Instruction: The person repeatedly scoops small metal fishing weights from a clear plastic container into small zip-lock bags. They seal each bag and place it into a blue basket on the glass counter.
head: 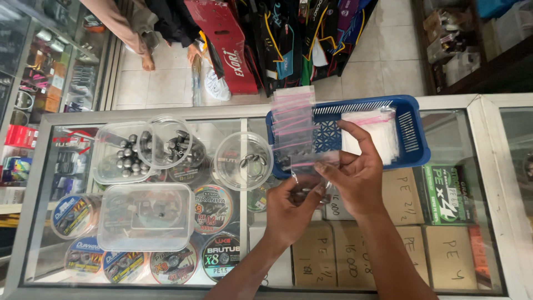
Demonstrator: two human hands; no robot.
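Observation:
My left hand (290, 206) and my right hand (355, 173) meet over the glass counter, both pinching a small clear zip bag (308, 173) with a pink seal strip. Dark metal pieces seem to sit in the bag near my left fingers. Just beyond my hands stands a blue plastic basket (413, 130). It holds a stack of empty zip bags (373, 130), and more zip bags (292, 119) drape over its left rim. A round clear tub (242, 161) with a few metal sinkers stands left of my hands.
Clear tubs of grey metal sinkers (130, 155) and a lidded rectangular box (147, 216) sit on the glass counter's left half. Fishing-line spools and cardboard boxes lie under the glass. Another person's bare feet (147, 60) stand on the tiled floor beyond the counter.

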